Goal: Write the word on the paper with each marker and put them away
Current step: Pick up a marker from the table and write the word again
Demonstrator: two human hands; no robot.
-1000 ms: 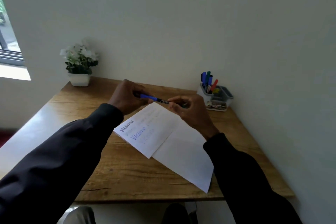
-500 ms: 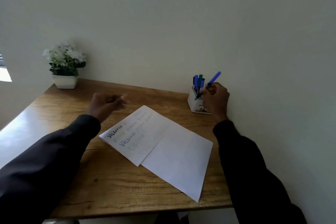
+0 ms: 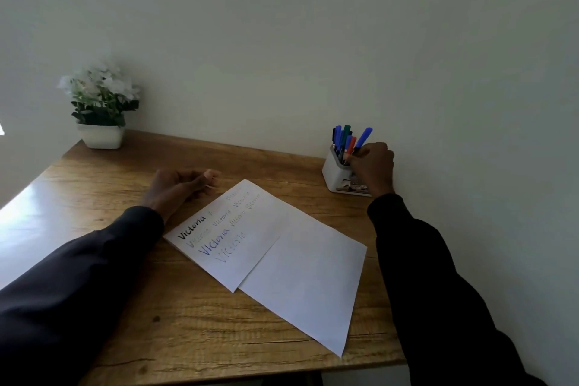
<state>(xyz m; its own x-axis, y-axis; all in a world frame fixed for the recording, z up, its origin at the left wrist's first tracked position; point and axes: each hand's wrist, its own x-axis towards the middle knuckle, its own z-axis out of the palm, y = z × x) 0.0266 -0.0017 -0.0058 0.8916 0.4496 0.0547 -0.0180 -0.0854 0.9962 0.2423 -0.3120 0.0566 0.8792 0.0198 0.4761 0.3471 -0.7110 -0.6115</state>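
Two hands logged. Pinched blue marker (image 3: 363, 136) in right hand (image 3: 371, 166), cap end up, tilted right, lower end down in the white pen holder (image 3: 332, 174) at far right against the wall; read that as the put-away step, not yet let go. Rested left hand (image 3: 178, 188) on the wooden desk (image 3: 188, 338), fingers loosely curled, nothing visibly held, just beside the far-left edge of the paper (image 3: 297, 276); probably parked clear of the writing. Counted several capped markers (image 3: 341, 138) upright in the holder: blue, green, red. Couldn't resolve the low front compartment. Found paper mid-desk, "Victoria" written repeatedly. Noted potted white flowers (image 3: 100, 103) far left.
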